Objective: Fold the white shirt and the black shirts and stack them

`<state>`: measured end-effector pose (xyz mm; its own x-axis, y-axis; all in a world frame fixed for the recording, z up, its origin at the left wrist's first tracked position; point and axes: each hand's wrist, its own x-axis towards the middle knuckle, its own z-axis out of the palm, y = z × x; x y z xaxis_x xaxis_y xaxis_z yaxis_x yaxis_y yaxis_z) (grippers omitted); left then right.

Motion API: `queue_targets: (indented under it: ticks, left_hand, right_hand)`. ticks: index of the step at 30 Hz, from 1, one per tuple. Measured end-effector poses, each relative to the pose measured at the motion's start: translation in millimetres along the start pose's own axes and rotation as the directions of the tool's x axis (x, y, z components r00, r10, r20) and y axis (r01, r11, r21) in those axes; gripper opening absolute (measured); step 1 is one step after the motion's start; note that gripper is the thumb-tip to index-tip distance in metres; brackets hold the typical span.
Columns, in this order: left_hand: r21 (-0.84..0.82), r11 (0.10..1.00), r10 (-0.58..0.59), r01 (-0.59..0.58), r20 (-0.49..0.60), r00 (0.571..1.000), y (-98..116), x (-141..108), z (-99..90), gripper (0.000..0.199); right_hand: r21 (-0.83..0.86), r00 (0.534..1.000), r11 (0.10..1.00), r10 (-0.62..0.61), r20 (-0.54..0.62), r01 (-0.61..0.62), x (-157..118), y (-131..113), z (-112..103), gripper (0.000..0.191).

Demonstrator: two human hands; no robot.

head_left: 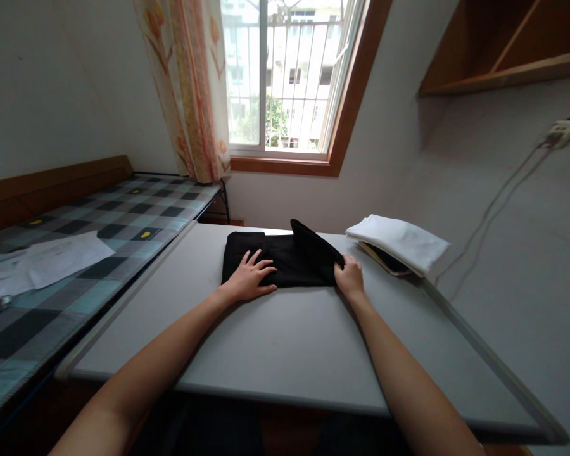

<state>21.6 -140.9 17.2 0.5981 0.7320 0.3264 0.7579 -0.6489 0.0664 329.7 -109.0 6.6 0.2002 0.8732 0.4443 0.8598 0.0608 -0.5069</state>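
A black folded cloth, perhaps a garment (285,263), lies across the white table (275,342) in front of me. My left hand (251,275) rests on its left part, fingers spread flat over the fabric. At its right end, my right hand (350,275) grips the edge of the black cloth between thumb and fingers. A flap on that side stands up at a slant, raised off the layer beneath. The right fingertips are partly hidden behind the fabric.
A folded white cloth (399,244) lies on a dark item at the table's back right. To the left is a bed with a checked cover (171,206) and papers (52,259). Behind the table are a window (294,82) and curtain (190,95); a shelf (503,76) hangs upper right.
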Motion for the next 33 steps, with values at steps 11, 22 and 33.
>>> queue_targets:
  ticks: [11,22,33]
  left_hand:
    - [0.002,1.000,-0.006,0.006,0.010,1.000,-2,0,1.3,0.055]
    - [-0.022,1.000,-0.002,0.003,0.012,1.000,-3,0,0.3,0.054]
    - [-0.018,1.000,-0.002,0.002,0.008,1.000,-2,0,0.0,0.055]
  right_hand:
    - [-0.316,0.953,0.922,0.275,0.130,-0.223,-3,-5,-29,0.044]
    - [-0.233,0.935,0.907,0.354,-0.024,-0.350,10,38,-35,0.044]
    - [-0.140,0.908,0.938,0.256,-0.330,-0.316,7,32,-34,0.034]
